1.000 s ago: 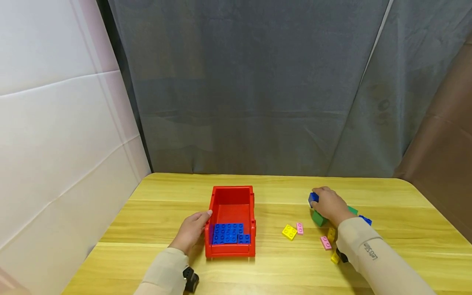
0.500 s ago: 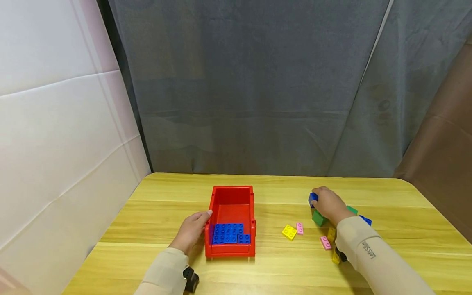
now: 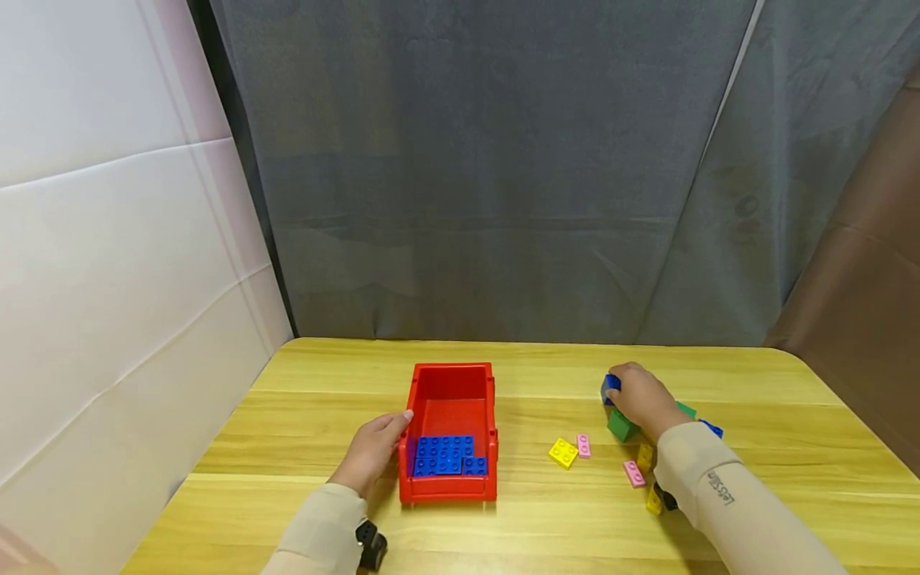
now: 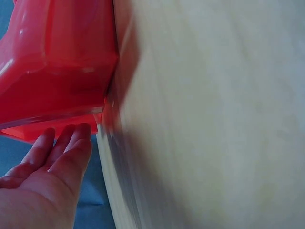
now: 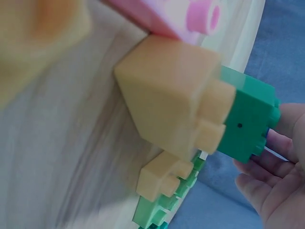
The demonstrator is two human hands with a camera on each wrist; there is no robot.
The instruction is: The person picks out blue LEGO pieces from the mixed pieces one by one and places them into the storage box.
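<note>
In the head view my left hand (image 3: pixel 375 449) is at the left wall of a red plastic bin (image 3: pixel 449 489), one digit touching its rim. Its fingers (image 4: pixel 71 152) look fairly straight beside the bin in the left wrist view. Blue studded bricks (image 3: pixel 444 455) line the bin's near half. Far to the right, my right hand (image 3: pixel 642 397) holds a blue brick (image 3: pixel 611 389) at its fingertips. Just in front stands a green brick (image 3: pixel 621 425), which hides most of the blue one in the right wrist view.
Left of the right forearm lie a flat yellow brick (image 3: pixel 564 453), two pink bricks, one at the side (image 3: pixel 584 446), and yellow bricks (image 3: pixel 644 457). Beyond the forearm, another green brick (image 3: pixel 686 410) and a blue brick (image 3: pixel 711 428) show partly. A grey curtain (image 3: pixel 474 200) hangs behind the table.
</note>
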